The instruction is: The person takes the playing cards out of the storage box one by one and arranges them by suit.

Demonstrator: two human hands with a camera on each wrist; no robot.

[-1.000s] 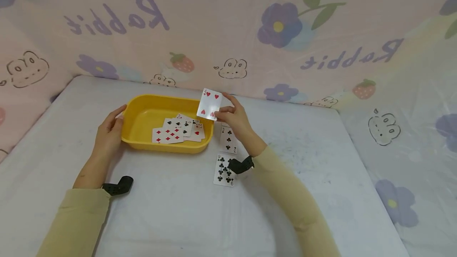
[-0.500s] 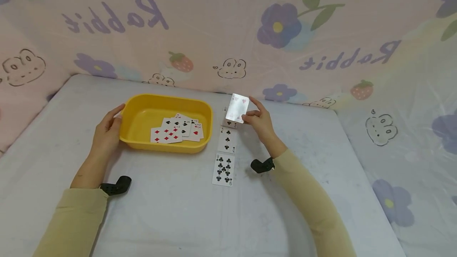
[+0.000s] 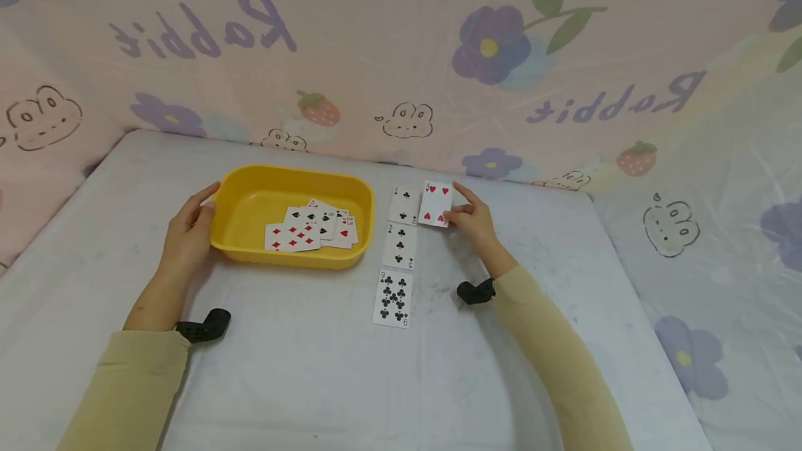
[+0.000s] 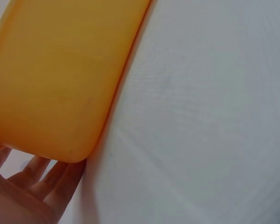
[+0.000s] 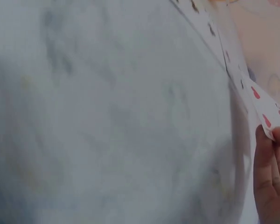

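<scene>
Between thumb and fingers of my right hand [image 3: 474,223] is the four of hearts playing card [image 3: 436,202], pinched at its right side, face up and tilted close over the table. In the right wrist view the thumb lies on the card's corner [image 5: 267,112]. Just left of it are the two of clubs [image 3: 402,205], three of clubs [image 3: 399,245] and nine of clubs [image 3: 392,298], face up in a column. My left hand [image 3: 188,230] holds the left end of a yellow plastic tub [image 3: 241,211]; its fingers [image 4: 60,182] lie against the end wall in the left wrist view.
Several face-up cards [image 3: 292,236] overlap in the tub's right half. A white cloth [image 3: 301,367] covers the table. Behind it hangs a printed curtain [image 3: 376,40], which meets the table's back edge just beyond the held card.
My right hand has carried the four of hearts rightward from over the tub, past the column, and lowered it beside the two of clubs, which now shows fully. The left hand stays on the tub.
</scene>
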